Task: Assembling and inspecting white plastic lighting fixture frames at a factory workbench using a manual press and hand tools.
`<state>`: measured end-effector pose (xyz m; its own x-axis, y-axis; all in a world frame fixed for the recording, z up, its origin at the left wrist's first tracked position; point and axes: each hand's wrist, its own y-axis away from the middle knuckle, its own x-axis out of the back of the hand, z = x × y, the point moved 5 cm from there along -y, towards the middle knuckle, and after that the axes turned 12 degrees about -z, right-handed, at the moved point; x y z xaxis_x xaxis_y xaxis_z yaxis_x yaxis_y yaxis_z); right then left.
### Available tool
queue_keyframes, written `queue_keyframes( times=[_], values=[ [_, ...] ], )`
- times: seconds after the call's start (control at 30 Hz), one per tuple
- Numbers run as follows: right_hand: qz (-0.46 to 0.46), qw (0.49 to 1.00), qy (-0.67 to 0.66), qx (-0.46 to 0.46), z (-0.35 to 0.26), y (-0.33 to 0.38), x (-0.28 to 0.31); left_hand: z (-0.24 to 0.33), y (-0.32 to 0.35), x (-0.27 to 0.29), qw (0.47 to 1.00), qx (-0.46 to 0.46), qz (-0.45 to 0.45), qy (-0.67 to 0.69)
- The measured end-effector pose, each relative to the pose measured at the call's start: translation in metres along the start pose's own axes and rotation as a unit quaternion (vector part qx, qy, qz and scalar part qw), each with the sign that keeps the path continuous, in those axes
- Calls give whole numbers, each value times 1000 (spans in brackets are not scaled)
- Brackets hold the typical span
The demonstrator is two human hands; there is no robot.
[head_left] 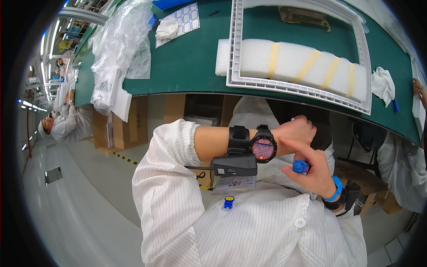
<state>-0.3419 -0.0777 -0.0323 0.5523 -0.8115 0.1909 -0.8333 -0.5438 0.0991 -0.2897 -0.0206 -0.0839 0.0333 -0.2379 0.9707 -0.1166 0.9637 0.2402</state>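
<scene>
Wristwatch on the left wrist, lit face upward, just beside the outstretched index finger of the right hand, thumb apart and nothing grasped, with a blue ring-like piece worn there; left hand loosely curled, impossible to tell whether around anything. Seemingly at the step of reading or operating the watch, thus calling for a steady left forearm and a light, exact fingertip. Farther out, a black box below the forearm, then a white frame and foam block on the green bench.
</scene>
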Motion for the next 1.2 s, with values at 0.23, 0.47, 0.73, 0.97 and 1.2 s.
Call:
queue_keyframes(
  times=[0.23,0.47,0.73,0.97,1.2],
  values=[
    [-4,1000,-10,-10,6,-1,5,1,-9,-11,999,-3,-6,31],
    [27,999,-27,-5,11,9,16,-7,-1,-7,986,-20,54,154],
    [35,982,177,-55,32,33,67,-31,66,-27,761,182,157,603],
    [-112,963,200,-142,54,19,68,-23,64,-30,757,215,124,604],
    [-97,972,158,-146,64,20,72,-25,52,-32,754,192,89,622]
  ],
)
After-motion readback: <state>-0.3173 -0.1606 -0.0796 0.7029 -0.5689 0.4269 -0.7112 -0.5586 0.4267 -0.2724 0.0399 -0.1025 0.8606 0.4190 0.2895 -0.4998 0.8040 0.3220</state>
